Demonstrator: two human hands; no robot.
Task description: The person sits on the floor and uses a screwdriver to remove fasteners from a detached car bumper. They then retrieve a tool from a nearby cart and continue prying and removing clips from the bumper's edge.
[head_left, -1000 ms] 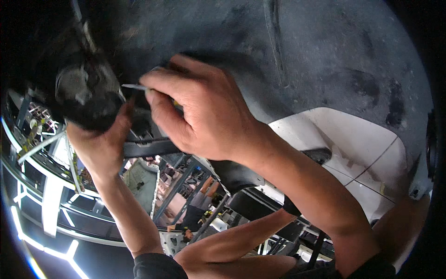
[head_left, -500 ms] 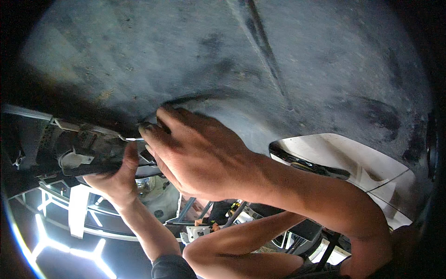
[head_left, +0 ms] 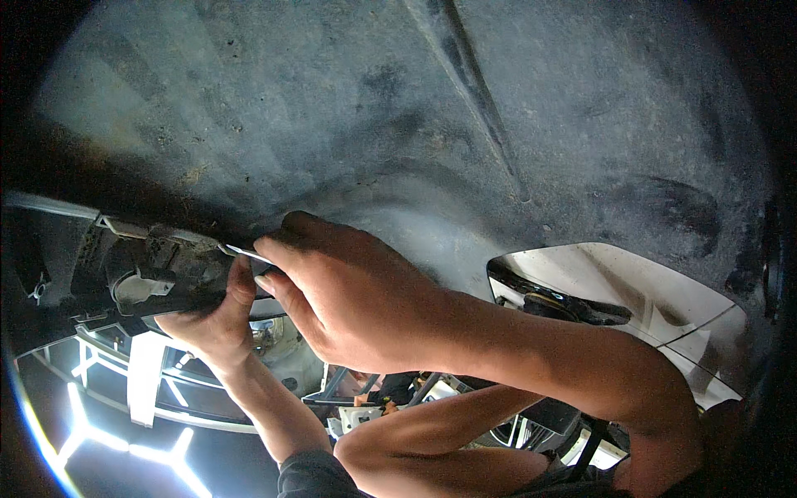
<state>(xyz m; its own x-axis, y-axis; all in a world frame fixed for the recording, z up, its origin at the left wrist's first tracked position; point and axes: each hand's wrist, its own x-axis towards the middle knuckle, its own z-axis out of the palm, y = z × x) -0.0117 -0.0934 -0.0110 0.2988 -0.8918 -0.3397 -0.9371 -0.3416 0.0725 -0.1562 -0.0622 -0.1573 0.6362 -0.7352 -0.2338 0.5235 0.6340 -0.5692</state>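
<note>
My right hand (head_left: 340, 282) reaches across from the right, its fingertips closed at a thin bright strip (head_left: 247, 252) along the lower edge of a large, curved dark grey liner (head_left: 332, 108). Thumb and index finger are at the strip's right end; the other fingers are folded and partly hidden. Just below it, my left hand (head_left: 212, 332) comes up from underneath. Its thumb points up against the dark panel edge (head_left: 187, 236), near the strip, while its fingers go out of sight behind the dark parts. A metal bracket (head_left: 141, 288) sits left of the thumb.
Right of my forearm, a white painted panel (head_left: 631, 282) shows through a cut-out in the liner. My bent bare knee (head_left: 365, 448) is below my arms. Bright ceiling lights (head_left: 87, 427) shine at lower left, and cluttered equipment (head_left: 365, 411) stands in the background.
My right hand has shifted slightly down and its fingers have folded closer together, uncovering more of the bright strip. My left thumb stays by the edge. The view has moved slightly.
</note>
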